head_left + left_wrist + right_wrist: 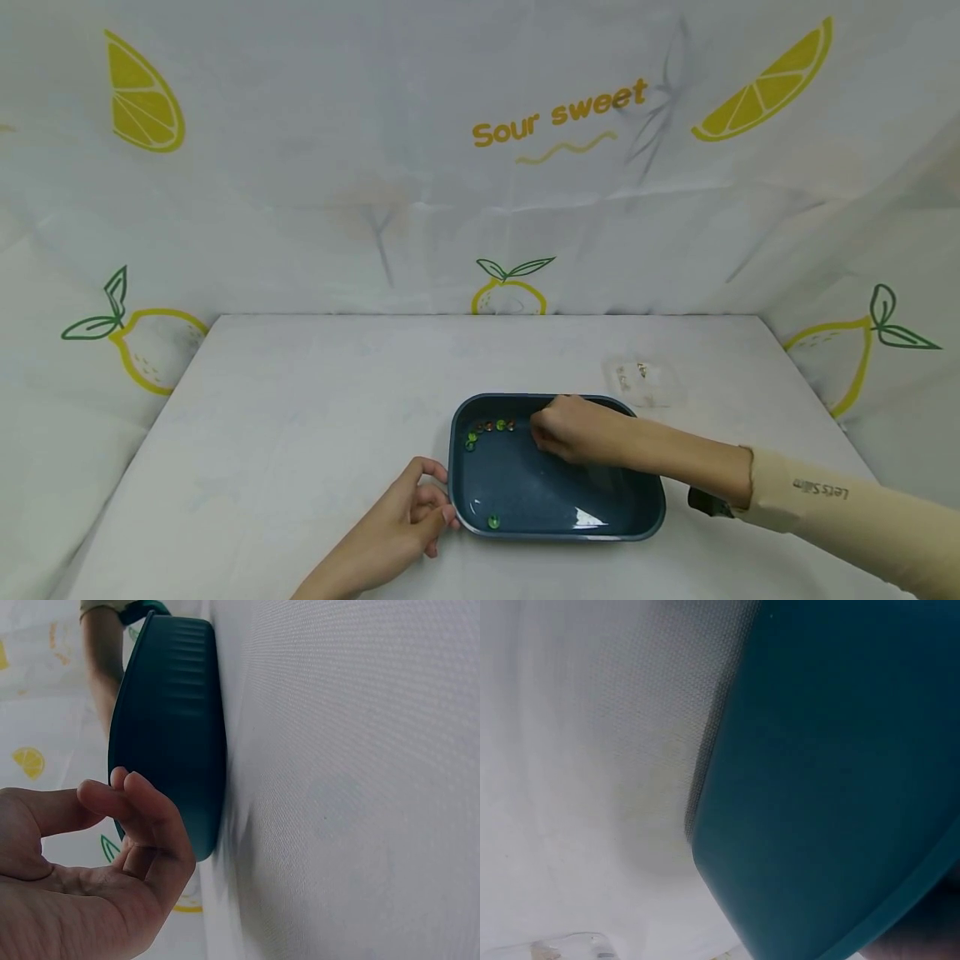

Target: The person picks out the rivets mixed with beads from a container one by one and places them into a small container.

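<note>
A dark blue, rounded rectangular basin sits on the white table. Inside it, several small green and reddish-orange glass beads form a line along the back left corner. A lone green bead lies near the front left. My right hand reaches into the back of the basin with curled fingers; its fingertips are hidden, so anything between them cannot be seen. At the basin's left side, my left hand has loosely bent fingers against or very near the rim. In the left wrist view its fingers overlap the basin wall.
A clear plastic packet with small bits in it lies behind the basin, toward the right. White cloth with lemon drawings stands around the table's back and sides. A dark band is at the right wrist.
</note>
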Tool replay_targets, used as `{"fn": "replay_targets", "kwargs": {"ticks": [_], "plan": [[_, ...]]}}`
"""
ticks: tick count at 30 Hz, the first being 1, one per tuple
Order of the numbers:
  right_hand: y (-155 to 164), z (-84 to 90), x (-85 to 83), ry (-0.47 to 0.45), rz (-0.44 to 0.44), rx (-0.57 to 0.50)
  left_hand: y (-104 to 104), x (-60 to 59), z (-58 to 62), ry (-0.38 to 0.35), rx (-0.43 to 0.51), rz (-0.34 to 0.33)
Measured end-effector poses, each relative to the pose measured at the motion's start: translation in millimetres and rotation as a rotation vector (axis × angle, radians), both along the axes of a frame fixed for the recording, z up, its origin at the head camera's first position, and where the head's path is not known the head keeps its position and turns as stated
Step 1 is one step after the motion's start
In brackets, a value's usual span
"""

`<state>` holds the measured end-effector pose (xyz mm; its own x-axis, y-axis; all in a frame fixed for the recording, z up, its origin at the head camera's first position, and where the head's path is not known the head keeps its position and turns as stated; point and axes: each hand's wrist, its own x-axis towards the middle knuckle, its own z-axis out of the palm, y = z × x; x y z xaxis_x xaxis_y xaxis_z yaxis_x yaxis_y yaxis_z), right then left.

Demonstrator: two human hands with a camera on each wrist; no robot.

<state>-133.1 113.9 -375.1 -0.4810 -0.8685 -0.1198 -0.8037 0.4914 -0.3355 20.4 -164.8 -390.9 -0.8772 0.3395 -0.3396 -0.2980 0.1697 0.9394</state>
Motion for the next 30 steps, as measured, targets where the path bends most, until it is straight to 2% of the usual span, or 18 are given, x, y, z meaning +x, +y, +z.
{"fn": "replay_targets", "kwargs": {"ticks": [3, 15, 18, 24, 30], "plan": [[2, 0.1, -0.3, -0.036, -0.004, -0.001, 0, 0.0, -0.5, -0.003, 0.003, 0.000], [9, 12.2, -5.6, -0.324, -0.079, -0.103, -1, -0.1, -1.6, -0.013, 0.005, -0.001], [10, 15.3, -6.7, -0.369, -0.088, -0.128, -1, -0.1, -1.3, -0.012, 0.004, -0.002], [15, 22.6, -5.5, -0.367, -0.083, -0.177, -1, 0.3, -1.6, -0.014, 0.005, -0.004], [21, 33.2, -3.5, -0.321, -0.095, -0.215, -1, -0.2, -1.8, -0.013, -0.001, -0.006]]}}
